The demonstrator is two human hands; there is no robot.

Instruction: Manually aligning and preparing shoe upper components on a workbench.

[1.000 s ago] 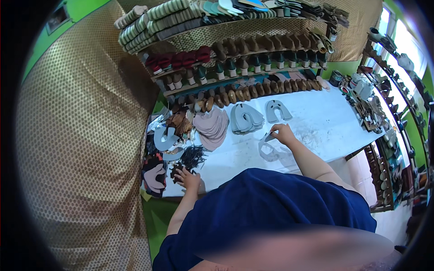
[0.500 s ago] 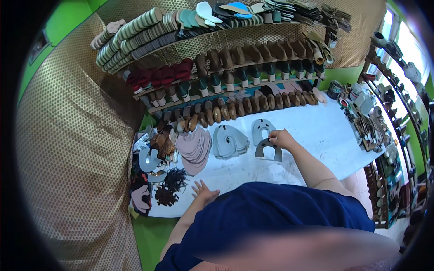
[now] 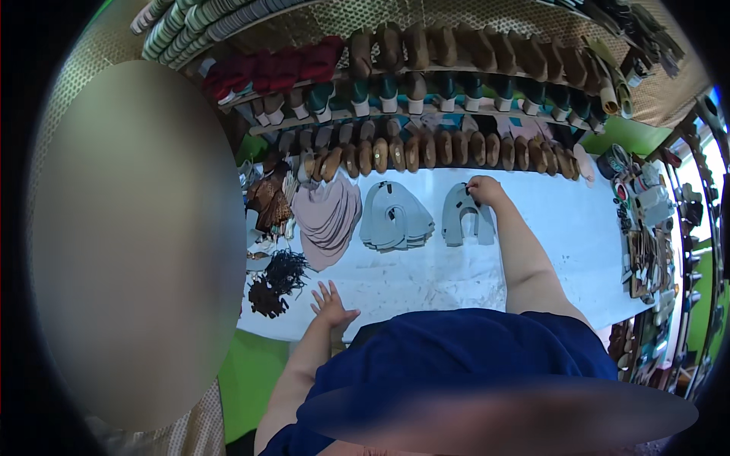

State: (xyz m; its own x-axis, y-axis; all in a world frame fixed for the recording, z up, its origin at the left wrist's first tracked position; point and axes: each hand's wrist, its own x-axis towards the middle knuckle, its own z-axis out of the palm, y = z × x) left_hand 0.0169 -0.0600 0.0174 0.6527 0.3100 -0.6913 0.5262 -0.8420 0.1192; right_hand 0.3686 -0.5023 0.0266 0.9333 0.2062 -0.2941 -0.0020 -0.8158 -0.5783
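Note:
My right hand (image 3: pixel 484 190) reaches far over the white-covered table, its fingers closed at the top edge of a grey arch-shaped shoe-upper piece (image 3: pixel 455 220). The piece lies flat with small black patches on it. A similar piece seems to lie under it, mostly hidden. Left of it sits a fanned pile of like grey pieces (image 3: pixel 414 228), also with black patches. Near the front edge my left hand (image 3: pixel 329 306) rests with fingers spread and nothing in it. Beyond it lies a fanned stack of pinkish pieces (image 3: pixel 332 228).
Dark strips (image 3: pixel 284 272) and small brown bits (image 3: pixel 266 298) are heaped at the table's left. Brown shoe lasts (image 3: pixel 427 150) line the back under shelves of more lasts and dark red items (image 3: pixel 304 64). Tools and containers (image 3: pixel 645 251) crowd the right end.
My right hand has carried the grey piece away from me and laid it over the other arch-shaped one. My left hand stays spread near the front edge. The view has shifted.

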